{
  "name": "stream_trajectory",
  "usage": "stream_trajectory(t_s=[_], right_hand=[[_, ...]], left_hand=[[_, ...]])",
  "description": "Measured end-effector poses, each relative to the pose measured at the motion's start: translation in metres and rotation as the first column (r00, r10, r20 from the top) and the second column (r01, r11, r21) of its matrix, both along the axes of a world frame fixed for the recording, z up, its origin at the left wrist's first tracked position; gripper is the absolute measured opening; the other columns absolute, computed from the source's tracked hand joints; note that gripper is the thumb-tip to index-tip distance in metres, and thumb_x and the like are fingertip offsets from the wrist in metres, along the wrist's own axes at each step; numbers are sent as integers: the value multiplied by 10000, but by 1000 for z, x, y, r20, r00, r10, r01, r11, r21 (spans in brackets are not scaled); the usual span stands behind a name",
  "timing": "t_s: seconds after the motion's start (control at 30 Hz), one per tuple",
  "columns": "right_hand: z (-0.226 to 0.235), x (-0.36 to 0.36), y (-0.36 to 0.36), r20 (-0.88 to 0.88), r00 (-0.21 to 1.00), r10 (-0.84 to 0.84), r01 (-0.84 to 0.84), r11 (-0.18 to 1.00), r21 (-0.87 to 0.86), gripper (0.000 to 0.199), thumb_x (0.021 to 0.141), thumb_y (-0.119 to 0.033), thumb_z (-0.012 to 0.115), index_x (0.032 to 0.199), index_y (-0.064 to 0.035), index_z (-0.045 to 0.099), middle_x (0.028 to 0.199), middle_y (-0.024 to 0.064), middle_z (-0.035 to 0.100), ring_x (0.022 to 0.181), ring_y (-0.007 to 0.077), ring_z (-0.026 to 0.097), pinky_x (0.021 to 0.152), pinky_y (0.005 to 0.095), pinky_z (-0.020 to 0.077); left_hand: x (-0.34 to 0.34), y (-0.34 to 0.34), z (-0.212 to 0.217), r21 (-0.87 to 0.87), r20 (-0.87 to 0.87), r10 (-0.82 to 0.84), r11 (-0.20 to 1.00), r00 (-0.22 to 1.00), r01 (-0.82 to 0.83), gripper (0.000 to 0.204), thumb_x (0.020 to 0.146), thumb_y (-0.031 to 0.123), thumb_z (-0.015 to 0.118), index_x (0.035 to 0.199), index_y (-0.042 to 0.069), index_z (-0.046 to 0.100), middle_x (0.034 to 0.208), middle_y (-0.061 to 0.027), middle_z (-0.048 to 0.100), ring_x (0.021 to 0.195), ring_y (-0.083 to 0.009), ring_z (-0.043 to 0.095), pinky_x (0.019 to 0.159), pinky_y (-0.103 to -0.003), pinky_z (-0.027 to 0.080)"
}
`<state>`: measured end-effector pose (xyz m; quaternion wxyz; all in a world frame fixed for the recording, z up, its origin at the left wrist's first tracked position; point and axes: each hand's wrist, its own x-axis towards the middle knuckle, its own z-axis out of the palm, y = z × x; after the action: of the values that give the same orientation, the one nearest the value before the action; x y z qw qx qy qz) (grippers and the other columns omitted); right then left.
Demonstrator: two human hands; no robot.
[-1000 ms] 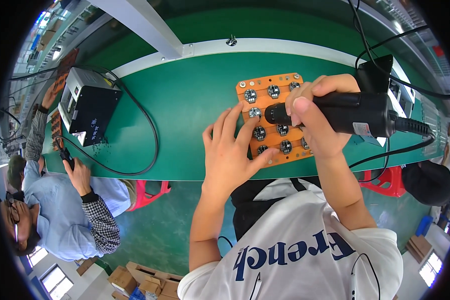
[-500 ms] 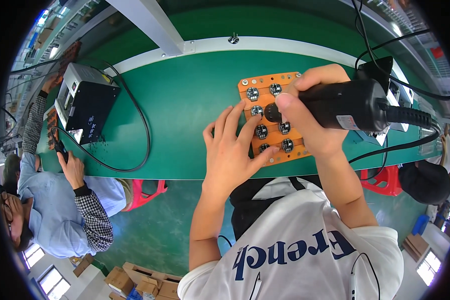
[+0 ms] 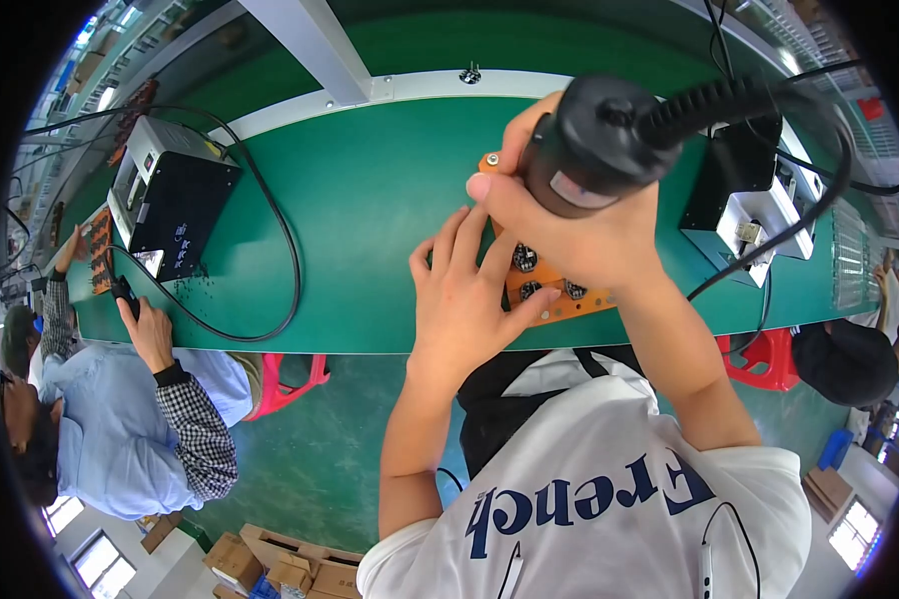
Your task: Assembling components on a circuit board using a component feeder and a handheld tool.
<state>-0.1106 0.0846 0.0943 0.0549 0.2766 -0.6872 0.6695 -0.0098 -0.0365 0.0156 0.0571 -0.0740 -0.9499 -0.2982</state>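
Note:
My right hand [image 3: 594,235] is wrapped round a thick black corded power tool that looks like an electric screwdriver [image 3: 601,140]. It stands over the orange fixture plate [image 3: 594,303], and its tip is hidden beneath the body and my hand. Small round black circuit boards [image 3: 525,258] sit in the plate's recesses; the upper ones are covered by my right hand and the tool. Along the plate's left side rests my left hand [image 3: 464,299], fingers spread and thumb at the lower edge, pressing on it.
A black-and-white box machine [image 3: 185,200] stands left, with a looping black cable [image 3: 295,260]. Another machine [image 3: 759,220] is at right. One small part [image 3: 470,75] lies on the white rail. A co-worker [image 3: 120,419] at left holds a black tool near another orange plate [image 3: 101,250].
My right hand has moved left and swung the screwdriver from lying sideways to nearly upright. My left hand stays put. The co-worker's far hand has come down toward their orange plate.

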Motion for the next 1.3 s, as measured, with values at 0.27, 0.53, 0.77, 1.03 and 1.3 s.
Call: stream_trajectory(t_s=[0.27, 0.53, 0.77, 1.03, 1.3], right_hand=[[10, -1, 16, 34, 992, 120, -121, 992, 27, 221, 751, 8, 814, 799, -54, 608, 729, 0, 605, 652, 65, 593, 582, 220, 466], [5, 6, 26, 89, 992, 87, -82, 995, -51, 224, 764, -13, 830, 810, -52, 614, 738, 11, 625, 662, 73, 601, 591, 227, 474], [21, 26, 63, -144, 988, -57, 10, 952, -305, 251, 809, 52, 768, 960, -19, 580, 800, 67, 668, 726, 96, 656, 634, 233, 515], [57, 54, 229, -161, 966, -204, 105, 872, -478, 186, 901, 7, 509, 1084, -24, 518, 719, 72, 500, 559, 158, 452, 597, 362, 408], [42, 52, 275, -81, 914, -398, 331, 846, -418, 171, 897, 66, 538, 1047, -16, 546, 752, 75, 524, 575, 171, 500, 605, 368, 417]], left_hand=[[9, 6, 9, -17, -69, 21, 1000, 997, -22, 694, 762, 552, 758, 1271, 94, 643, 1448, -150, 485, 1329, -352, 446, 1062, -508, 302], [6, 17, 7, -10, -114, 20, 1000, 993, -22, 727, 750, 525, 788, 1278, 54, 624, 1433, -160, 498, 1286, -365, 491, 1044, -536, 350], [9, 22, 5, 29, -58, 46, 999, 997, -45, 748, 723, 445, 859, 1310, 63, 595, 1440, -195, 511, 1260, -400, 533, 1076, -580, 365], [12, 31, -8, 99, -76, 102, 991, 992, -95, 752, 727, 415, 863, 1340, 82, 582, 1528, -155, 450, 1390, -352, 442, 1168, -592, 229], [12, 32, -14, 54, -135, 124, 992, 983, -117, 688, 768, 405, 814, 1336, 89, 588, 1527, -144, 461, 1393, -340, 444, 1175, -579, 215]])
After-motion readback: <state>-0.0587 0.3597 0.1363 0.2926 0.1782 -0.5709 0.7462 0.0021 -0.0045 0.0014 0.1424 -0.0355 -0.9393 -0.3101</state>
